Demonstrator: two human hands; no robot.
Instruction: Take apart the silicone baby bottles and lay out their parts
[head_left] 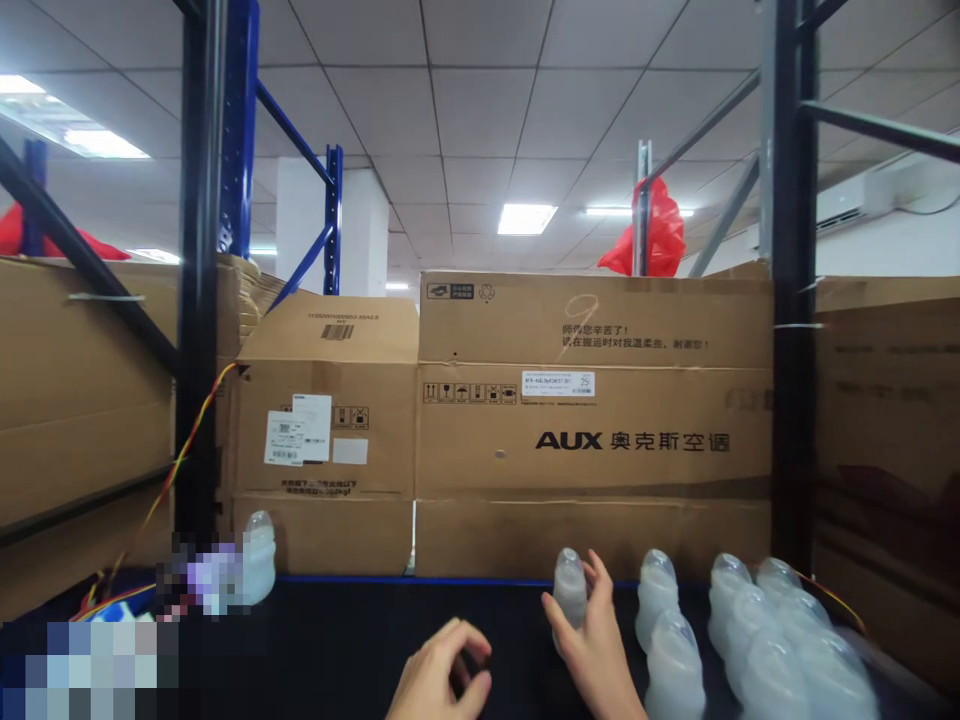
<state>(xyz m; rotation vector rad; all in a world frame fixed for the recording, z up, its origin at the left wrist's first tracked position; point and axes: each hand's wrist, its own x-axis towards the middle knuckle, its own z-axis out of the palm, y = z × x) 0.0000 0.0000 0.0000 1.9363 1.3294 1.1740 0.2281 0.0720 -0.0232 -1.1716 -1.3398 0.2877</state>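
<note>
At the back of the black shelf, my right hand point(596, 640) has its thumb and fingers around an upright white baby bottle point(571, 585) with a clear domed cap. Lower down and to the left, my left hand point(445, 668) hangs over the shelf, fingers curved and apart from the thumb, with nothing visible between them. To the right of my right hand, two similar bottles stand one before the other, the nearer bottle point(675, 665) partly cut by the frame's bottom edge. Further right is a cluster of several more bottles point(765, 665).
Another bottle point(259, 560) stands at the far left, beside a blurred-out patch. Large cardboard panels point(480, 540) form the back wall of the black shelf point(337, 640). Dark rack posts rise at the left point(199, 300) and right point(793, 300). Red and yellow cords point(180, 450) run along the left side.
</note>
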